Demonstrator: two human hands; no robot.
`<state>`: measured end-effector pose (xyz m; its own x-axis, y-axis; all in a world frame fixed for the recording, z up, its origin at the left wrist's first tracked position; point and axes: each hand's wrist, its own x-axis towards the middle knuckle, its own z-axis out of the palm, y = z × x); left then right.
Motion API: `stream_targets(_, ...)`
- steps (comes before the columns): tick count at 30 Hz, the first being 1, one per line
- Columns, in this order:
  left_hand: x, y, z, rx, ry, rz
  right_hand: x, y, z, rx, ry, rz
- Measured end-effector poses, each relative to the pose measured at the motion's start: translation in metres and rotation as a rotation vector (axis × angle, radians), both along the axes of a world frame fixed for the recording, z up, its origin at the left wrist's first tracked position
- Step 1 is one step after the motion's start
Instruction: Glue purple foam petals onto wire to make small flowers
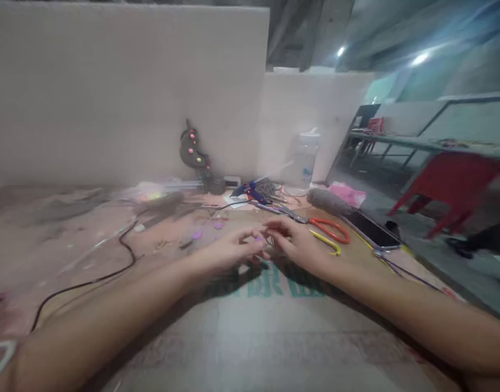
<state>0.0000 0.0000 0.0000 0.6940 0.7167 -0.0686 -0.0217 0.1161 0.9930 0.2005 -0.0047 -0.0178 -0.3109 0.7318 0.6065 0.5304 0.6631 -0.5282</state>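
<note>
Head: purple piece (258, 238), axis unclear

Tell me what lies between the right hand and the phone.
Between the right hand and the phone, the head view shows orange-handled scissors and a curved yellow piece.

matt smooth pale panel (131, 92), scissors (313, 221) with metal blades (299, 219), smooth orange plastic handles (335, 224), glossy phone (372, 228) near right edge of table (29, 228), rough fuzzy grey roll (327, 200), crinkly pink plastic (347, 193)

Both hands (270, 242) seemingly pinch something small and purple (258, 238).
</note>
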Motion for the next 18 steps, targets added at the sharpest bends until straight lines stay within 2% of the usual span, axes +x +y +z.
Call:
stream_targets(6, 0.013, 0.003, -0.012, -0.126, -0.189, 0.085, 0.005, 0.002, 0.006, 0.068, -0.115, 0.052)
stream_targets(10, 0.011, 0.0, -0.023, -0.233, -0.192, 0.082, 0.006, 0.002, 0.006, 0.036, -0.147, 0.023)
stream_targets(14, 0.005, -0.003, -0.021, -0.15, -0.162, 0.071, 0.011, 0.004, 0.021, -0.061, -0.174, 0.022)
stream_targets(16, 0.002, -0.003, -0.015, -0.068, -0.13, 0.107, 0.014, 0.004, 0.033, -0.122, -0.152, 0.015)
stream_targets(18, 0.001, -0.003, -0.011, -0.015, -0.109, 0.141, 0.016, 0.002, 0.043, -0.117, -0.142, -0.011)
